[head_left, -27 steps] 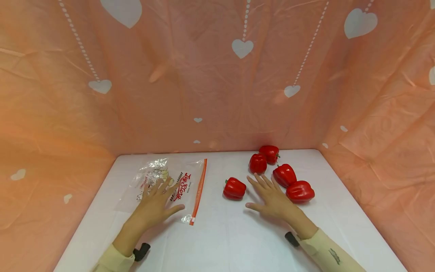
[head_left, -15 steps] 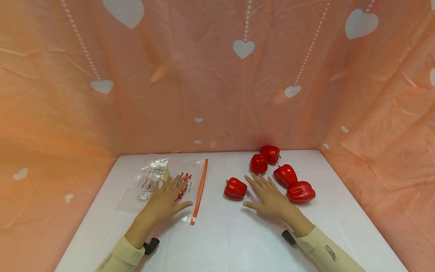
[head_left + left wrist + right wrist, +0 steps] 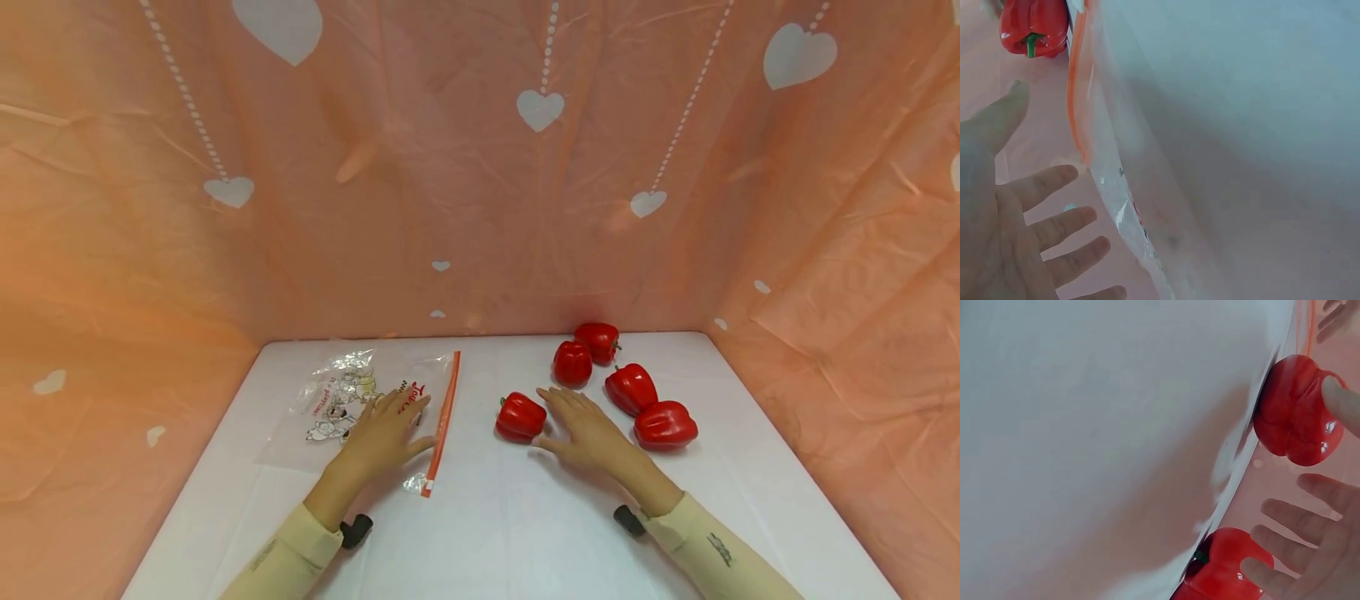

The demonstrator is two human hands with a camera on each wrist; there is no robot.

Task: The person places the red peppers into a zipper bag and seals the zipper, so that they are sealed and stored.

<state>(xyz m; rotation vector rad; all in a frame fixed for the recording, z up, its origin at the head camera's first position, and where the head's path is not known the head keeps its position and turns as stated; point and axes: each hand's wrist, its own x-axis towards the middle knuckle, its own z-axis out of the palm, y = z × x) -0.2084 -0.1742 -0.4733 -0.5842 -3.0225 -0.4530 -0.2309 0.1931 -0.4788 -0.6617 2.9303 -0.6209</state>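
Observation:
A clear plastic zip bag (image 3: 330, 408) with a printed cartoon design and an orange zip edge (image 3: 447, 412) lies flat on the left of the table. My left hand (image 3: 381, 437) hovers over its right half, palm down, fingers spread and holding nothing. Just right of the bag sits a single red bell pepper (image 3: 520, 417). Beside that pepper is my right hand (image 3: 588, 433), fingers extended and thumb apart, nothing gripped. In the right wrist view, the thumb overlaps the pepper (image 3: 1291, 409), while the fingertips reach near another pepper (image 3: 1229, 562).
Several more red bell peppers stand at the right: one at the back edge (image 3: 597, 342), one just before it (image 3: 572, 364), and two touching each other (image 3: 631, 389) farther right. An orange cloth (image 3: 480, 233) with white hearts encloses the white table (image 3: 480, 533) behind and at the sides.
My left hand has moved right over the bag, toward its orange edge. The right hand has shifted slightly left, closer to the single pepper. Bag and peppers stay in place.

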